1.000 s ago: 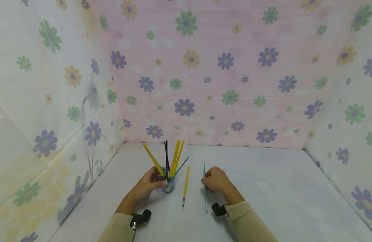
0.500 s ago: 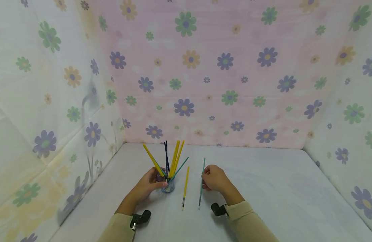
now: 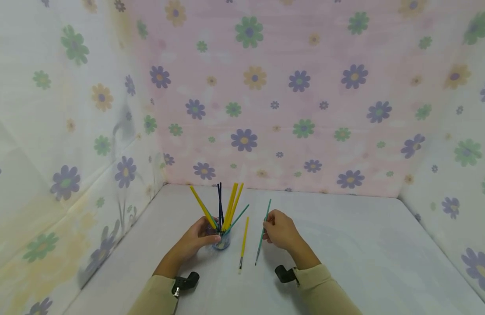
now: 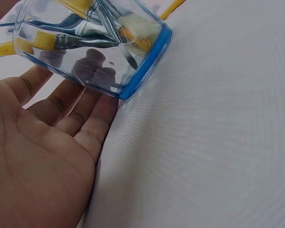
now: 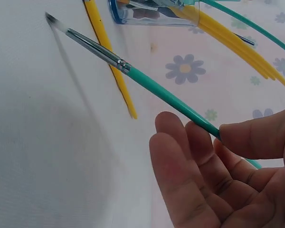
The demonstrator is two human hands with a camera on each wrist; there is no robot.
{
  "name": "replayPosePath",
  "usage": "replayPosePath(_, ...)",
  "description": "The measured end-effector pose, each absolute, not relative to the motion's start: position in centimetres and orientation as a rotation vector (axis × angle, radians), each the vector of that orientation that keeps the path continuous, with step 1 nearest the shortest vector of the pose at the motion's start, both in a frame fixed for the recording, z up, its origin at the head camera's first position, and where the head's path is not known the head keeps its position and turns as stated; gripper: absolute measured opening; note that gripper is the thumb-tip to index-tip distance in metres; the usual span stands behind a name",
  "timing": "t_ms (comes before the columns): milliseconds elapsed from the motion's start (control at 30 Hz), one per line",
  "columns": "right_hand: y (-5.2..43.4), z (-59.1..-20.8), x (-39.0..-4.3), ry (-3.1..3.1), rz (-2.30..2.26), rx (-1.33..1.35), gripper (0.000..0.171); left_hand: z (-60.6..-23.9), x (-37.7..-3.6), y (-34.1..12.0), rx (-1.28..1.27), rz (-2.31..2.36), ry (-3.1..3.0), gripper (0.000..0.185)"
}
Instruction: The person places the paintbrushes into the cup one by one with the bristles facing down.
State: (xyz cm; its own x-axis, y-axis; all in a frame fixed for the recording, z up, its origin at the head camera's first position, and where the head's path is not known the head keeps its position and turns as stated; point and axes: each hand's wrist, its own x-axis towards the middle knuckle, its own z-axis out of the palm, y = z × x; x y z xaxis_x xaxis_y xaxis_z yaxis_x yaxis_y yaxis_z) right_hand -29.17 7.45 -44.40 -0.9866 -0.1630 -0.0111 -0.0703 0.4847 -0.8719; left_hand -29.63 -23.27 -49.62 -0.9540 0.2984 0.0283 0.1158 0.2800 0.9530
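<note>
My right hand (image 3: 282, 232) pinches a green paintbrush (image 5: 166, 97) between thumb and fingers. Its fine bristle tip points down, just off the table in the right wrist view, and the handle slants up and away. On the left, my left hand (image 3: 195, 236) holds a clear plastic cup (image 4: 147, 66) with a blue base, thumb on the near side and fingers along the far side. Bristles-down in the cup stand several yellow, dark blue and green paintbrushes (image 3: 228, 205). Between cup and right hand, a yellow paintbrush (image 3: 244, 243) lies on the table, bristles toward me.
The white table (image 3: 364, 253) is enclosed by flower-patterned cloth (image 3: 282, 87) at the back and both sides. A black wrist camera (image 3: 187, 281) is strapped at the left cuff, and another black camera (image 3: 285, 274) at the right.
My right hand has lifted the green paintbrush up, and its bristle end has swung left toward the yellow one. My left hand stays on the cup. The head view has shifted slightly.
</note>
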Motion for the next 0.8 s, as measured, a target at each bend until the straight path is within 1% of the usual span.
replayPosePath(167, 7.4, -44.3, -29.2, 2.614, -1.642, -0.187, 0.009, -49.6, -29.7, -23.1, 0.375, 1.766, 2.378, 0.062)
replayPosePath(400, 7.2, -43.8, -29.2, 2.621, -1.751, -0.182, 0.013, -49.6, -29.6, -23.2, 0.385, 1.784, 2.355, 0.062)
replayPosePath(800, 7.2, -42.4, -28.4, 2.591, -1.986, -0.367, 0.012, -49.6, -29.8, -23.2, 0.413, 1.784, 2.333, 0.061)
